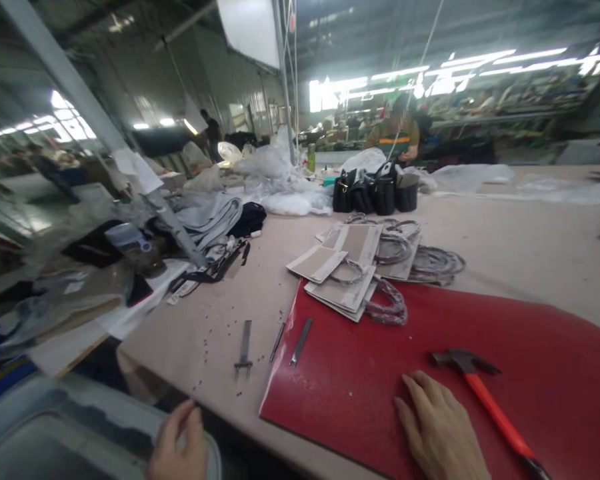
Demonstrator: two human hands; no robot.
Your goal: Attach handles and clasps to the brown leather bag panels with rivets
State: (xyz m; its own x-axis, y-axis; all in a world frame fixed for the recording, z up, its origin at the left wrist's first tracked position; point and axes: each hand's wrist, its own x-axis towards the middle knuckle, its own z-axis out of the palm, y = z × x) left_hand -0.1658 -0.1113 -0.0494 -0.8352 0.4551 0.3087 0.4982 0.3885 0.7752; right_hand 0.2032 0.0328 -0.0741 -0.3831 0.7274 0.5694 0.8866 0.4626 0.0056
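On the near right, across a smooth red sheet (340,373), the right hand (443,427) is laid loosely spread, palm hidden, beside an orange-handled metal claw hammer (496,409) whose butt is cut off. Near left, whether anything is pinched by the curled left hand (175,453) cannot be told.

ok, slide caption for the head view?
Right hand over a red mat beside a claw hammer; left hand near the edge of the table.

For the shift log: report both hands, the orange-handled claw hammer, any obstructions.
Left hand beside beige table, nothing visible in it. Right hand open over flat red sheet. Hammer lying there, ungripped. Flat beige-and-white panels overlapping sheet's far edge.
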